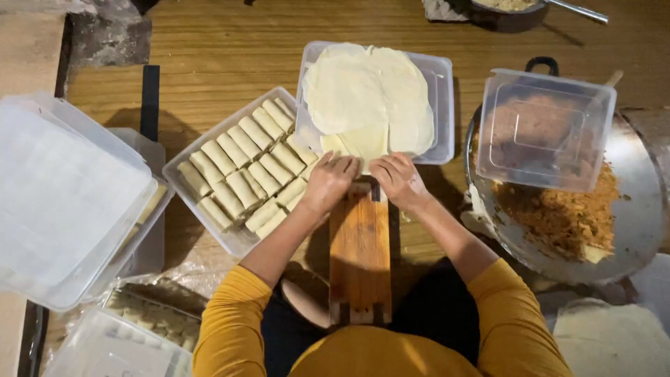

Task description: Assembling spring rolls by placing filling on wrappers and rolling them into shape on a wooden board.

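Observation:
Both hands rest at the far end of a narrow wooden board that lies in front of me. My left hand and my right hand press side by side on a pale roll of dough, mostly hidden under the fingers. Just beyond them a clear plastic box holds a stack of round pale wrappers. To the left, a clear tray is filled with several finished rolls in rows.
A large metal pan on the right holds orange-brown filling, with an upturned clear container on it. Stacked clear lidded boxes stand at the left. More wrappers lie at the bottom right. A dark bowl sits at the top.

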